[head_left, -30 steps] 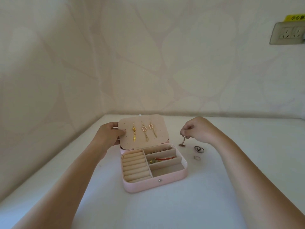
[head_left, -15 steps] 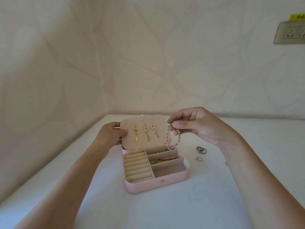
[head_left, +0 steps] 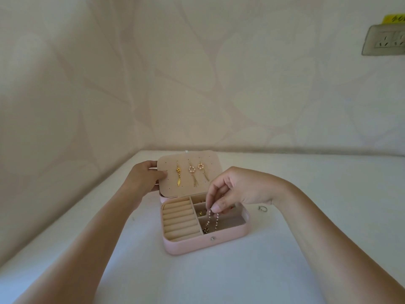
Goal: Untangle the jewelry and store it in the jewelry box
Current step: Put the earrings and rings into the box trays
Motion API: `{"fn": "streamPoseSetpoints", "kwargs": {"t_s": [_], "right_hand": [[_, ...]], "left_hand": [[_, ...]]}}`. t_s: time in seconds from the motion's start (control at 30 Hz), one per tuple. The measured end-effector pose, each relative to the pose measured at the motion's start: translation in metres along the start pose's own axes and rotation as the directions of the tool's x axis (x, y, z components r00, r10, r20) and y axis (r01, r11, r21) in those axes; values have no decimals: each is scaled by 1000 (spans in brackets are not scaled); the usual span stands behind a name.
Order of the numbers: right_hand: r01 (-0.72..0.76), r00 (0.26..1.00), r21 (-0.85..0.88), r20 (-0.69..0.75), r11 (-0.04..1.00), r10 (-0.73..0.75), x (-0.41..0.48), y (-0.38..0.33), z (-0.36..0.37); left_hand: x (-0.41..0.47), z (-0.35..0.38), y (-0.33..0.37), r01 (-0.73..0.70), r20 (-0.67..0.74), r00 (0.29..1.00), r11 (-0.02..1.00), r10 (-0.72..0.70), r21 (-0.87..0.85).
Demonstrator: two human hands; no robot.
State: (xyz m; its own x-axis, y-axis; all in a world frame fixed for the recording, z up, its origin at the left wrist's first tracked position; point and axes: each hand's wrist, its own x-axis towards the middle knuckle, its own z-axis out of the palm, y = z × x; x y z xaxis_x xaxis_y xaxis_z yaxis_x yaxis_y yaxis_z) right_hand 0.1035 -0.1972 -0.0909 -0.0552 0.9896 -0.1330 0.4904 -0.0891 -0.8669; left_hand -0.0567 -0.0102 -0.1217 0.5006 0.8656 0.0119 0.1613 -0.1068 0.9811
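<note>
A pink jewelry box (head_left: 192,244) lies open on the white table. Its beige lid panel (head_left: 171,185) stands up with three dangling earrings (head_left: 192,174) pinned to it. My left hand (head_left: 143,178) grips the lid's left edge. My right hand (head_left: 232,189) hovers over the box's right compartments and pinches a beaded bracelet (head_left: 211,221), whose lower end hangs into the front right compartment. The ring rolls on the left side of the box hold nothing. Small jewelry pieces lie in the middle compartment, partly hidden by my fingers.
A small ring (head_left: 263,208) lies on the table just right of the box, behind my right wrist. Walls close in the table at the left and back. A wall socket (head_left: 383,40) sits at the upper right.
My right hand picked the bracelet up off the table to the right, carried it leftward over the box and lowered it into the front right compartment. My left hand kept its hold on the lid.
</note>
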Motion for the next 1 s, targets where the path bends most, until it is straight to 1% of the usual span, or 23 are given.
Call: {"fn": "streamPoseSetpoints", "kwargs": {"t_s": [0.13, 0.23, 0.33, 0.4, 0.47, 0.53, 0.63, 0.73, 0.87, 0.93, 1.0], "right_hand": [[-114, 993, -138, -30, 984, 111, -4, 1, -7], [-183, 982, -176, -67, 967, 174, -13, -2, -16], [-234, 959, -190, -209, 953, 194, -24, 3, -34], [-330, 903, -217, -355, 919, 241, -26, 17, -49], [-468, 818, -258, -489, 845, 304, -25, 32, -60], [-569, 752, -266, -551, 778, 362, -23, 40, -65], [-642, 707, -248, -559, 726, 434, -22, 42, -65], [-656, 703, -236, -538, 717, 466, -20, 44, -62], [-661, 705, -245, -526, 710, 475, -12, 48, -57], [-665, 700, -265, -545, 698, 461, -10, 48, -56], [-679, 689, -293, -571, 673, 446, -7, 47, -55]], "left_hand": [[0, 0, 0, -3, 0, 1000, 1000, 3, 4], [0, -1, 0, -3, 5, 1000, 1000, 3, 1], [-1, -1, 0, -1, 7, 1000, 1000, 1, -3], [-1, 0, 0, 0, 9, 1000, 1000, 0, -4], [-1, 0, 0, -4, 17, 1000, 1000, 4, -13], [-1, 0, -1, -2, 25, 1000, 1000, 2, -8], [-1, -5, 0, 23, 46, 999, 1000, -23, -7], [-1, -14, 3, 57, 100, 993, 998, -60, 27], [-6, -24, 7, 92, 217, 965, 968, -144, 235], [-9, -27, 10, 97, 270, 944, 943, -188, 319], [-11, -28, 11, 89, 293, 932, 920, -212, 382]]}}
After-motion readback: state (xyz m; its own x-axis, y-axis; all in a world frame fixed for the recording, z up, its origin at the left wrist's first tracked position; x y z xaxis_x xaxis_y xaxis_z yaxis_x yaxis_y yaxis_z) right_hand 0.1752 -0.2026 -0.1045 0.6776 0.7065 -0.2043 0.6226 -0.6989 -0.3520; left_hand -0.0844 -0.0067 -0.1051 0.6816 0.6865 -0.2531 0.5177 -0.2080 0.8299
